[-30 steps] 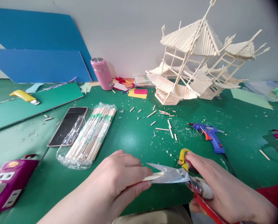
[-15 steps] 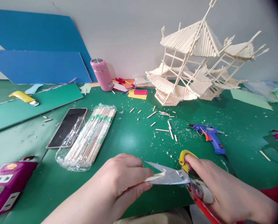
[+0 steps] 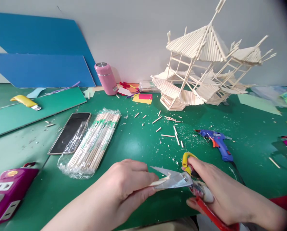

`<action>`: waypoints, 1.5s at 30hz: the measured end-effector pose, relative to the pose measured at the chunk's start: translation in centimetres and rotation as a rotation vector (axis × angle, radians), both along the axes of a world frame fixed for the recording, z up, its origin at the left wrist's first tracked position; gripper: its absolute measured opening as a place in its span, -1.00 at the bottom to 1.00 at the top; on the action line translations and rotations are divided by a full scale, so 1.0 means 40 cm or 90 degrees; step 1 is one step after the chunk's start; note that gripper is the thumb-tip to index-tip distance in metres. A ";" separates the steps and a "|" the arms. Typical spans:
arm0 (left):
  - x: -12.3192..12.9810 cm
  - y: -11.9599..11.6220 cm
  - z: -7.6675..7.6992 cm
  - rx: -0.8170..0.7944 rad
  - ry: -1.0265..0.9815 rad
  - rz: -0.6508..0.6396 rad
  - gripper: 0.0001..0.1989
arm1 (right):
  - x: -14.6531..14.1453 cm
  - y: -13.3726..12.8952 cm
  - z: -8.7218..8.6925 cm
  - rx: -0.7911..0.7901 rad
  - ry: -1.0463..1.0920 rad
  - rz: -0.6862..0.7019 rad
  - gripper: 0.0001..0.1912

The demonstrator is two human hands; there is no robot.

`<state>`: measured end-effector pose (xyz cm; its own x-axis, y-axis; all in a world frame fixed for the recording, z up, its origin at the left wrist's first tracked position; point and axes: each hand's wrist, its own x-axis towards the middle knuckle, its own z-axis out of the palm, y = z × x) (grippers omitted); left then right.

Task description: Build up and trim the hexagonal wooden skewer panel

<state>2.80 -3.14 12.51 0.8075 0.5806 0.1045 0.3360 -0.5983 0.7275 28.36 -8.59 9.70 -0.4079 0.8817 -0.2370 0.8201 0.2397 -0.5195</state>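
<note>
My left hand is closed in a pinch on a thin pale wooden stick, whose end pokes out past the fingertips. That end lies at the parted blades of a pair of scissors. My right hand is wrapped round the scissors' handles, one loop yellow and the other red, with wrapping near the pivot. Part of the stick is hidden inside my left fist. Beyond the hands, short cut stick pieces lie scattered on the green table.
A pagoda-like stick model stands at the back right. A blue glue gun lies right of centre. On the left are bagged sticks, a phone, a yellow utility knife and a purple power strip. Behind stands a pink flask.
My right hand and the scissors' handles have shifted slightly left, with the grip changing a little. The left hand keeps its pinch on the stick, almost unmoved.
</note>
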 end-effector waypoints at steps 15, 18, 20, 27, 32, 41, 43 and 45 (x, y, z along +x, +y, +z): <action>0.003 0.002 0.004 -0.059 0.037 -0.016 -0.77 | -0.008 0.028 -0.025 -0.047 0.065 0.025 -0.70; 0.006 0.000 0.000 -0.044 0.051 -0.029 -0.77 | -0.012 0.033 -0.032 -0.060 0.085 0.008 -0.78; 0.006 -0.001 -0.001 -0.034 0.056 -0.030 -0.77 | -0.014 0.039 -0.031 -0.039 0.083 0.008 -0.77; 0.007 0.009 0.015 -0.044 0.075 -0.009 -0.76 | 0.008 0.049 -0.030 -0.084 0.194 -0.134 -0.82; 0.004 0.026 -0.001 -0.151 0.071 -0.008 -0.74 | 0.022 0.037 -0.016 -0.008 0.158 -0.148 -0.82; -0.007 0.074 -0.061 -0.388 -0.026 -0.065 -0.77 | 0.010 0.028 0.002 -0.092 0.080 -0.004 -0.72; -0.007 0.079 -0.065 -0.404 -0.031 -0.082 -0.74 | 0.008 0.025 -0.003 -0.100 0.074 0.000 -0.72; -0.006 0.080 -0.067 -0.419 -0.033 -0.094 -0.75 | 0.008 0.026 -0.001 -0.115 0.070 0.004 -0.70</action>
<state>2.55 0.08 9.83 0.8866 0.4210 -0.1918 0.2392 -0.0625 0.9689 28.70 -7.53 9.67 -0.4451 0.8262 -0.3453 0.7549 0.1387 -0.6410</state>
